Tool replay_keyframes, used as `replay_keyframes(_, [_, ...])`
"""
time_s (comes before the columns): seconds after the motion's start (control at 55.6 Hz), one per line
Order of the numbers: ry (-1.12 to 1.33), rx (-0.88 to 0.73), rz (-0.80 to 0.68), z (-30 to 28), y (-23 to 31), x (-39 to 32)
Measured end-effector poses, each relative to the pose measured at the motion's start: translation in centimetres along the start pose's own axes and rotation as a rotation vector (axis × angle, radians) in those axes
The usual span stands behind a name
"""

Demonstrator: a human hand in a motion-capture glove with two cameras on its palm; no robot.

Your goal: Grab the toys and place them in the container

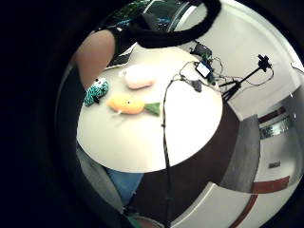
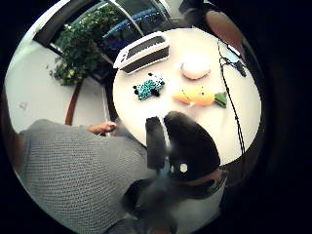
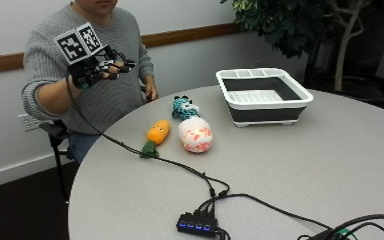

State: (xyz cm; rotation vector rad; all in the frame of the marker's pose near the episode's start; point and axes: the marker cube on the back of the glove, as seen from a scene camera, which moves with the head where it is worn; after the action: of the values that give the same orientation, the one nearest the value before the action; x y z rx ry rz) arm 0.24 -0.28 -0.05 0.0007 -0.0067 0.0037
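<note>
At a round grey desk [image 3: 325, 150], we see a seated person in a grey sweater raise the gloved right hand [image 3: 97, 67] to chest height, well above and apart from the toys. Its fingers [image 3: 115, 65] look loosely curled and grasp nothing; the thumb-side palm view shows two black fingertips hanging free over the desk edge. Three toys lie together near the person's side of the desk: an orange carrot toy [image 3: 156, 135] with a green leafy end pointing away from the person, a pale pink-speckled egg-shaped toy [image 3: 195, 135] just beside it, and a teal spotted plush animal [image 3: 185, 107] just behind the two, closer to the container. None of them is in the container [image 3: 264, 95], a white-rimmed dark tub that stands upright near the desk's far edge, apart from the toys. The person's bare left hand [image 3: 152, 94] rests at the desk edge. A black cable [image 3: 179, 165] runs from the raised hand across the desk to a small hub with blue lights [image 3: 195, 223].
</note>
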Motion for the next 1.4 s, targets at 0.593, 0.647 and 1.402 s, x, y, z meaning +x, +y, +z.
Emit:
replay_keyframes(0.593, [-0.022,-0.08,-0.004,2.2,-3.6,-0.7])
replay_keyframes(0.647, [-0.044,-0.097,-0.001,3.0,-4.8,-0.9])
replay_keyframes(1.402, [0.155,-0.585,0.115,25.4,-18.1,2.9])
